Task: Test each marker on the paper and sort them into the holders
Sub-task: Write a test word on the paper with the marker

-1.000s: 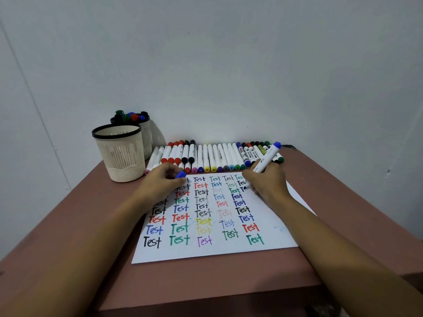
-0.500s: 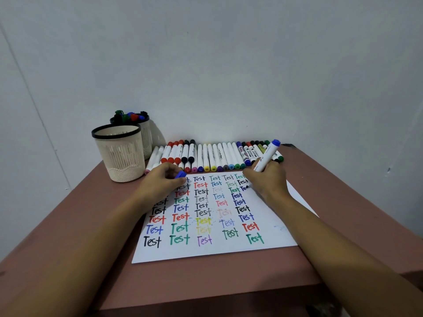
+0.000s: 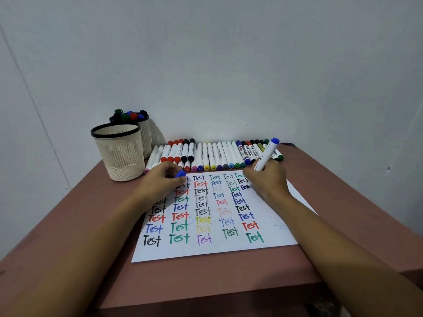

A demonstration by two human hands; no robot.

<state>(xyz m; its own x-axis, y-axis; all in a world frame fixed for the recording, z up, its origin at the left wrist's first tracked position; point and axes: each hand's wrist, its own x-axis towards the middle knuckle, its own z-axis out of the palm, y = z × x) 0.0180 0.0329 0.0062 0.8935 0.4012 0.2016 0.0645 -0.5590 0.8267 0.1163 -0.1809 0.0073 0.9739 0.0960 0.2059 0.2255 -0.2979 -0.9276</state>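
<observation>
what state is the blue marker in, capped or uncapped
Uncapped: the left hand pinches the blue cap, while the right hand holds the marker tip-down on the paper.

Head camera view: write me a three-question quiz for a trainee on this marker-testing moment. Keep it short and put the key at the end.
1. True or false: the marker held in the right hand has a red end.
2. Multiple choice: what does the left hand pinch? A) a blue cap B) a yellow marker C) nothing
3. Short answer: of the near holder and the far holder, which shows marker caps above its rim?

Key
1. False: the end is blue.
2. A.
3. The far holder.
</observation>
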